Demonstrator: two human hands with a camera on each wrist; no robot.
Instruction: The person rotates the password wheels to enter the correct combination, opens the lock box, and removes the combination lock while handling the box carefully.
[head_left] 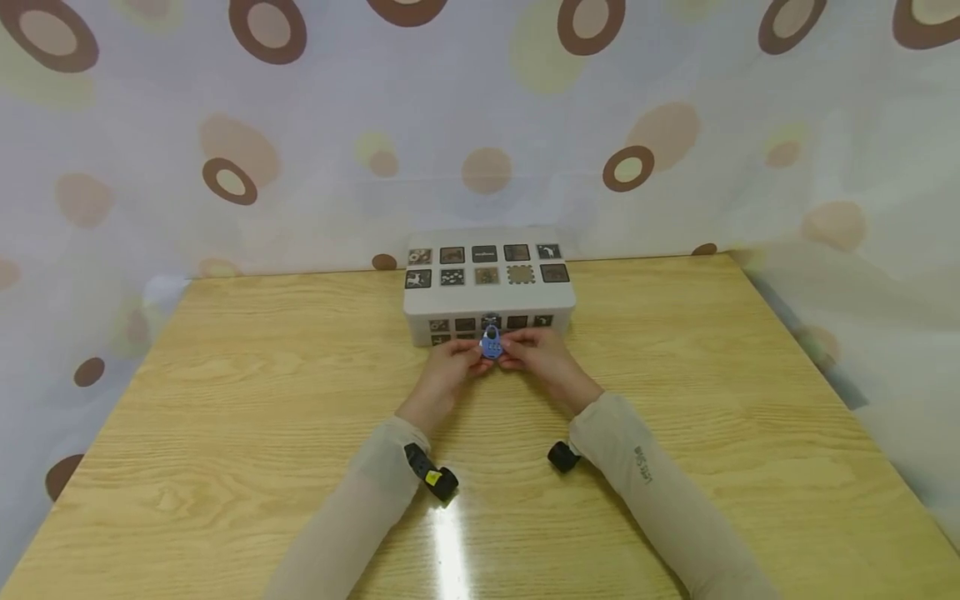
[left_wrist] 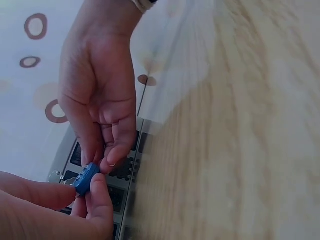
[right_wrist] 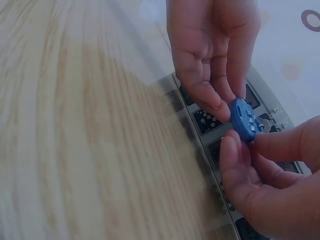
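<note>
A blue combination padlock [head_left: 491,343] with number dials is at the front of a white box [head_left: 491,293], its shackle at the metal clasp [head_left: 491,317]. My left hand [head_left: 448,371] pinches one side of the padlock between thumb and fingers. From the other side my right hand [head_left: 547,360] pinches it too. In the left wrist view, the left hand [left_wrist: 55,210] is low at left and the right hand [left_wrist: 102,80] reaches down from the top. The right wrist view shows the dials on the padlock [right_wrist: 243,120] between both hands' fingertips.
Small dark square pictures cover the box lid and front. Below lies a wooden table [head_left: 247,400], with a spotted cloth [head_left: 450,100] hanging behind it. Black wrist devices [head_left: 435,477] hang under both sleeved forearms.
</note>
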